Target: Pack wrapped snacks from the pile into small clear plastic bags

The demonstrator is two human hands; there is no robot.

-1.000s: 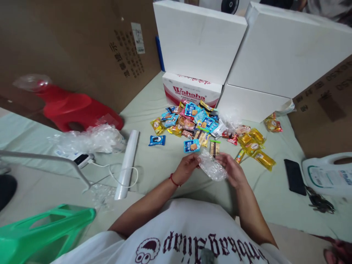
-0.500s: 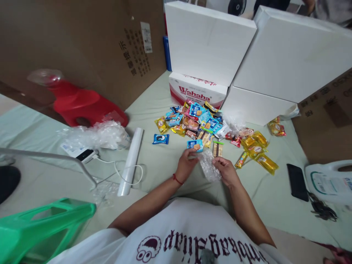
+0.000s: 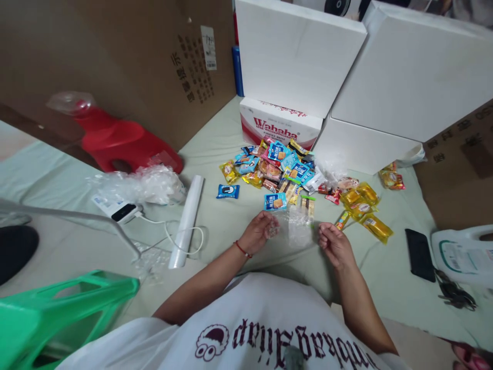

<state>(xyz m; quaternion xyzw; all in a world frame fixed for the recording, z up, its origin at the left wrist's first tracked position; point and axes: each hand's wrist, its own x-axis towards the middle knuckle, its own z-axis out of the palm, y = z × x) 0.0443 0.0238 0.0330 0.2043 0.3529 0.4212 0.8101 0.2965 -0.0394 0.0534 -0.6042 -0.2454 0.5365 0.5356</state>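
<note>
A thin clear plastic bag [image 3: 300,232] hangs between my two hands, crumpled and see-through. My left hand [image 3: 257,234], with a red string at the wrist, is closed on its bunched left end. On the other side my right hand [image 3: 336,245] has its fingers pinched at the bag's right edge; the film there is hard to make out. Just beyond the bag lie a blue snack packet [image 3: 275,201] and a wafer-like bar [image 3: 307,204] in clear wrap. Behind them is a heap of small wrapped snacks [image 3: 288,167].
Yellow snack packs [image 3: 362,208] lie to the right, near a black phone [image 3: 419,255] and keys [image 3: 456,293]. A white roll [image 3: 186,223], a cable and a red jug [image 3: 123,139] are on the left. White boxes [image 3: 300,56] and a Wahaba carton [image 3: 279,126] stand behind.
My hands have moved apart, and the bunched plastic bag is now spread out between them. The view has shifted slightly.
</note>
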